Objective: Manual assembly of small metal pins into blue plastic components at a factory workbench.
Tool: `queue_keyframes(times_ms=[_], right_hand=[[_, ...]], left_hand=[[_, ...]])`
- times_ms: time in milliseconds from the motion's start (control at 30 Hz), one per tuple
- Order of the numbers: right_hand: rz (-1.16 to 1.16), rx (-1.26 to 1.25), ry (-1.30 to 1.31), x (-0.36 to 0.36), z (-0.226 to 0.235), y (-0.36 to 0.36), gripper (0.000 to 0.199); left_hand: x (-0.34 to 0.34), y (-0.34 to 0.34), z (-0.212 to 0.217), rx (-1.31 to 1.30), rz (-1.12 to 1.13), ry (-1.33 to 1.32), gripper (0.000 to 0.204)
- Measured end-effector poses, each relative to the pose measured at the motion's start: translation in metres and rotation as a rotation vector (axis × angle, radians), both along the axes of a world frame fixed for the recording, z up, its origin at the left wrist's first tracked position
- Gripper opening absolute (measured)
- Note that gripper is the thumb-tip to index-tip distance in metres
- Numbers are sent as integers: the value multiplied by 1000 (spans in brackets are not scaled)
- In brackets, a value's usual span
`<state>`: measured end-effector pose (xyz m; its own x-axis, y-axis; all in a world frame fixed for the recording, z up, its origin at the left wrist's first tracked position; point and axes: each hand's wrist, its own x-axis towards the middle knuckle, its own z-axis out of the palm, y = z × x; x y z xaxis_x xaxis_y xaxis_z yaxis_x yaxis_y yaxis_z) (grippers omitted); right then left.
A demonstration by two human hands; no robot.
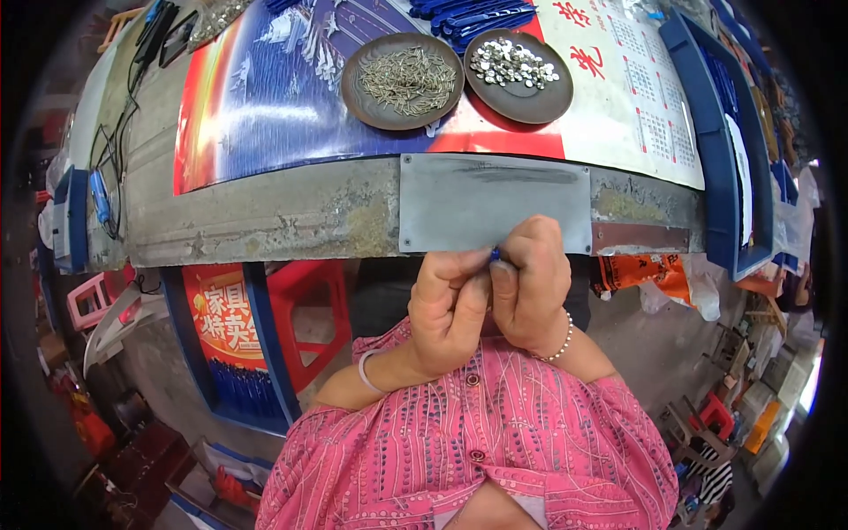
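My left hand [448, 309] and my right hand [536, 281] meet in front of my chest, just off the table's near edge. Both are closed, fingertips pinching a small dark blue piece [495, 254] that the fingers mostly cover; its kind cannot be made out. Right behind them a grey metal plate [490, 203] is fixed to the table edge. Farther back, one brown dish [353, 104] holds a heap of thin brass-coloured pins [408, 81]. The brown dish [539, 110] beside it holds small shiny silver pieces [512, 66].
Blue slender pieces [473, 22] lie in bundles behind the dishes on a printed poster [265, 132]. A blue tray [698, 97] stands at the table's right end. Below left, another blue tray [276, 353] holds many blue pieces, beside a red stool [305, 291]. Black cables [119, 132] run at far left.
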<state>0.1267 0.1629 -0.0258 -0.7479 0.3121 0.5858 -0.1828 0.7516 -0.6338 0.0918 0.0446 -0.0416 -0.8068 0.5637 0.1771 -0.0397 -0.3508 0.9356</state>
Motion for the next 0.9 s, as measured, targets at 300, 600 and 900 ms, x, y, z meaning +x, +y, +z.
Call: queue_keyframes(times_ms=[300, 600, 900], right_hand=[[184, -582, -187, 11, 8, 2, 3], [-31, -85, -78, 8, 7, -15, 13], [56, -443, -105, 6, 11, -11, 12]], left_hand=[[4, -1, 3, 139, -3, -124, 20], [0, -3, 0, 18, 62, 130, 17], [2, -3, 0, 54, 112, -30, 22]])
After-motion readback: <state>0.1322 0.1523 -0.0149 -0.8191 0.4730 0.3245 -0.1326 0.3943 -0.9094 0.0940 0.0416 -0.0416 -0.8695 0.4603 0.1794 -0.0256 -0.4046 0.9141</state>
